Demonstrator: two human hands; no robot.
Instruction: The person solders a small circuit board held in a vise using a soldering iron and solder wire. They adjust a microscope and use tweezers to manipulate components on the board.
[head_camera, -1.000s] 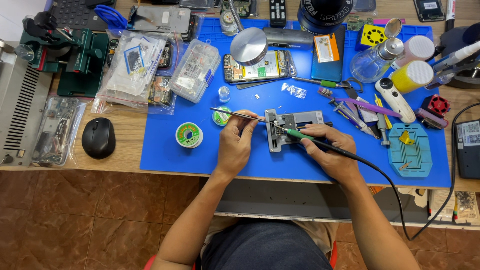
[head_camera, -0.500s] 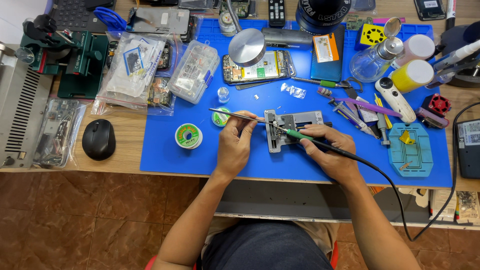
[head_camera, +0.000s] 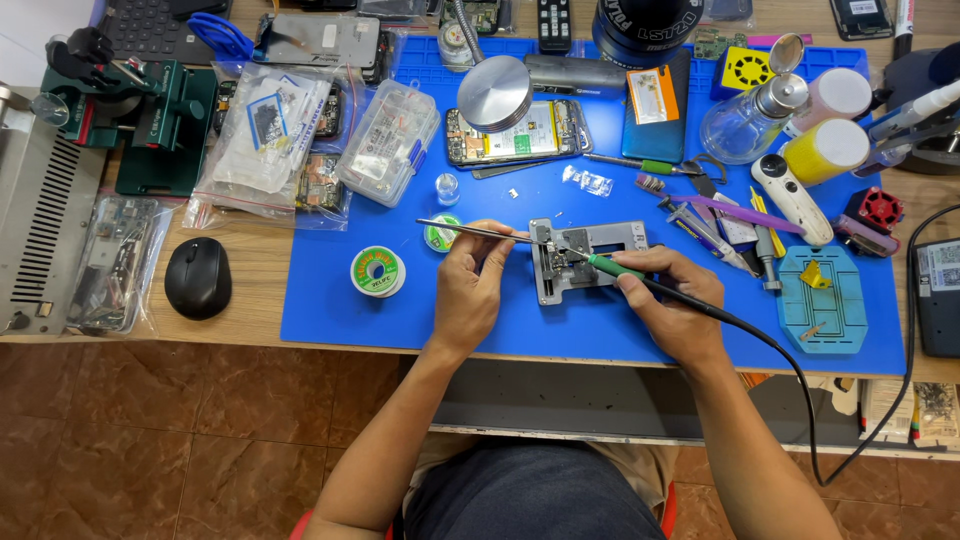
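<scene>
Grey metal holder (head_camera: 590, 258) flat on mat, green-gripped soldering iron (head_camera: 612, 266) and thin tweezers (head_camera: 475, 231) over it

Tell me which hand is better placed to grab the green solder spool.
Left. The left hand holds tweezers right beside the solder spool. The right hand grips the soldering iron on the far side of the metal fixture, farther off.

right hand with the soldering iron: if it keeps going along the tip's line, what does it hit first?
The right hand aims the green-gripped soldering iron up-left. First in that line is probably the small board clamped in the grey metal holder, then the silver tweezers. Height is unclear.
</scene>
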